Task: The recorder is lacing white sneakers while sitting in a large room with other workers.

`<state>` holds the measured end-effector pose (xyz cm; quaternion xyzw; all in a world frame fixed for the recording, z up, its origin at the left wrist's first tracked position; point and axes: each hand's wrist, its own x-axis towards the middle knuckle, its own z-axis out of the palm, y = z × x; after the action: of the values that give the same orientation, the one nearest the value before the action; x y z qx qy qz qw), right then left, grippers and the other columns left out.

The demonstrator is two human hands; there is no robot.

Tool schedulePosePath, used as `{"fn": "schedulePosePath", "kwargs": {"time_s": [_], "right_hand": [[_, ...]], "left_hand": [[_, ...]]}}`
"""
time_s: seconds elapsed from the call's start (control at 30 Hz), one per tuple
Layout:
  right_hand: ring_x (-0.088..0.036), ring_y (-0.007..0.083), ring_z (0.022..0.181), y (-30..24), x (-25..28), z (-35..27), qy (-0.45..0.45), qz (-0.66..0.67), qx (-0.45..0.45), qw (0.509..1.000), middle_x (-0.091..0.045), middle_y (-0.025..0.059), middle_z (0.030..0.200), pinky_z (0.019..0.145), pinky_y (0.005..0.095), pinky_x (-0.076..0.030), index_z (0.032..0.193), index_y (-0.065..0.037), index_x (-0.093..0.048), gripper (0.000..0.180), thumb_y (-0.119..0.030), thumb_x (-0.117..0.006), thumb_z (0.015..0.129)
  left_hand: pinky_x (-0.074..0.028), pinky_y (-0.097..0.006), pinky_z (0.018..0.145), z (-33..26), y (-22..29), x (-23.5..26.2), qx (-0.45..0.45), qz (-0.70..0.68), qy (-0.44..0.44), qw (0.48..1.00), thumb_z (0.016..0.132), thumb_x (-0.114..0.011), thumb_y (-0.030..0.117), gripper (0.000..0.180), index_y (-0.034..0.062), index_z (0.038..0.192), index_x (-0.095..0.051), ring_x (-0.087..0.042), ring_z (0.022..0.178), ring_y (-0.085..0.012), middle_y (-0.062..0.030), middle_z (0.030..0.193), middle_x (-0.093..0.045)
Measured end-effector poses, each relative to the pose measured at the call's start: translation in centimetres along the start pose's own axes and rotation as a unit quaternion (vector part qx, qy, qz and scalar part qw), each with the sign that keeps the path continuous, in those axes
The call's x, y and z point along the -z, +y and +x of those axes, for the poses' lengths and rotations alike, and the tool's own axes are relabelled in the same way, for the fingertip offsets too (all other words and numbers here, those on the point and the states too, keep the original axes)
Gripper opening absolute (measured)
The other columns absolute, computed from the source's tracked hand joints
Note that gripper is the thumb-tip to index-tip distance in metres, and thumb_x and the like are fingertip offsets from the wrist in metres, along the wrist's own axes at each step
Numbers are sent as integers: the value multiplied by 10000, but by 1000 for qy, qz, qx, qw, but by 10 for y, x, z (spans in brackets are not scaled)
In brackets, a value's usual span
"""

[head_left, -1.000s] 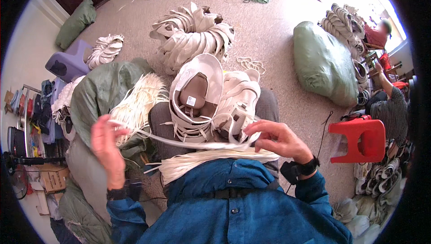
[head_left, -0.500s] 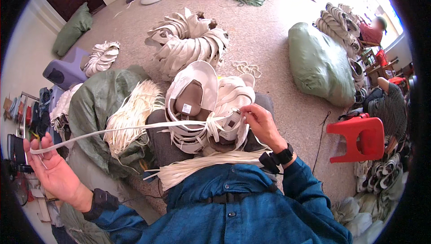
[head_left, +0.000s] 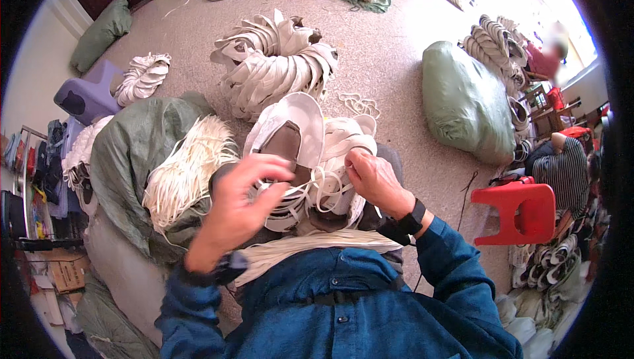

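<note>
A pair of off-white shoes rests on my lap: the left shoe shows its brown insole, the right shoe lies against it. A white shoelace curls in loose loops over their laced fronts. My left hand hovers at the left shoe, open, thumb and fingers apart, with nothing seen between them. Over the right shoe, my right hand has its fingers curled and fingertips pinched; what they hold is hidden. A bundle of cream laces lies across my lap below the shoes.
More loose laces lie on a green sack at my left. A ring of stacked shoe uppers sits on the floor ahead. To the right are a red stool, a full green sack and other people seated.
My left hand has swung in from the far left to the shoes, and the lace once stretched to it now hangs in slack loops. My right hand stays by the right shoe.
</note>
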<state>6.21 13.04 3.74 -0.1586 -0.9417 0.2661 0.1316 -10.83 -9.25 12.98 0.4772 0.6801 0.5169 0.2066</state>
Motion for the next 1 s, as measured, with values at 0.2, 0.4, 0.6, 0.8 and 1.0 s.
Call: {"fn": "schedulePosePath", "kwargs": {"time_s": [0.2,0.4,0.6,0.8,1.0], "right_hand": [[-629,426,758,13,-1,14,-104,-54,9,993,-631,206,765,666,494,-493,828,-14,-583,90,-102,-576,847],[-630,427,736,16,0,21,-144,-87,11,986,-635,215,750,644,496,-493,799,-4,-594,100,-103,-582,811],[-637,379,701,23,18,24,-184,66,12,981,-635,195,737,649,447,-505,814,4,-601,92,-88,-594,802],[-588,244,623,31,27,17,-204,169,-37,963,-595,131,689,608,375,-486,845,1,-585,71,-67,-606,839],[-604,130,654,27,20,-7,-42,171,-47,983,-638,84,748,608,310,-495,938,-4,-603,74,-69,-617,906]], "left_hand": [[-479,-448,875,24,-89,-115,-24,21,-3,999,847,-650,101,153,12,972,-649,-613,964,-348,-173,976,-621],[-416,-439,921,18,-94,-140,-73,211,-10,975,763,-705,145,368,18,1091,-599,-566,1060,-345,-168,1106,-582],[-372,-495,985,13,-98,-137,-50,218,-14,974,812,-641,157,373,26,1157,-581,-556,1131,-335,-154,1184,-583],[-337,-536,1045,11,-94,-136,-2,192,-37,981,875,-558,147,362,38,1220,-575,-542,1186,-338,-150,1233,-577],[-343,-537,1057,8,-92,-134,-26,187,-22,982,866,-560,121,371,36,1227,-581,-538,1195,-344,-163,1217,-583]]}}
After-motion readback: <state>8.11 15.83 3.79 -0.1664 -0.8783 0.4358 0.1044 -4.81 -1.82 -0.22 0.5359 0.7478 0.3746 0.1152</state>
